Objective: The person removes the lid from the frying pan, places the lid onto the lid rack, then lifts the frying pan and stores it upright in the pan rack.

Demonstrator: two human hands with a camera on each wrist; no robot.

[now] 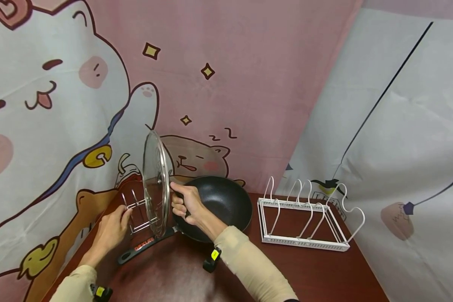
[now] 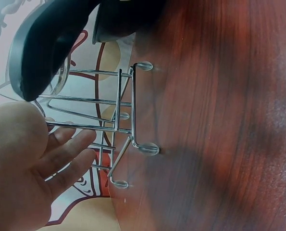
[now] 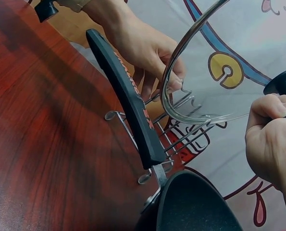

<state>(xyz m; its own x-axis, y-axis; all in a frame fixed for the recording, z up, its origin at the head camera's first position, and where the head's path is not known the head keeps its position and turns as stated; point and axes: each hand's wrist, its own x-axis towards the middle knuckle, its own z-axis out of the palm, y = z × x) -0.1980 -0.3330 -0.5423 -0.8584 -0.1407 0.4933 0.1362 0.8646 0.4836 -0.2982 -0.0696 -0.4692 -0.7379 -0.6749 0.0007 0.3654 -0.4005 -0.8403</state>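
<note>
My left hand (image 1: 111, 228) pinches the near end of a small chrome wire rack (image 1: 141, 227) at the table's left side. In the left wrist view, the fingers of that hand lie around the rack's wires (image 2: 92, 127). My right hand (image 1: 190, 203) grips the black knob (image 3: 282, 85) of a clear glass lid (image 1: 165, 180). The lid stands nearly upright on edge, its lower rim at the rack's wires; whether it rests on them I cannot tell. Behind my right hand sits a black wok (image 1: 226, 201), its long handle (image 1: 147, 244) pointing left in front of the rack.
On the right of the reddish-brown wooden table (image 1: 181, 268) stands a white rack (image 1: 305, 241) with several upright curved dividers. A cartoon-printed cloth (image 1: 249, 84) hangs behind and along both sides.
</note>
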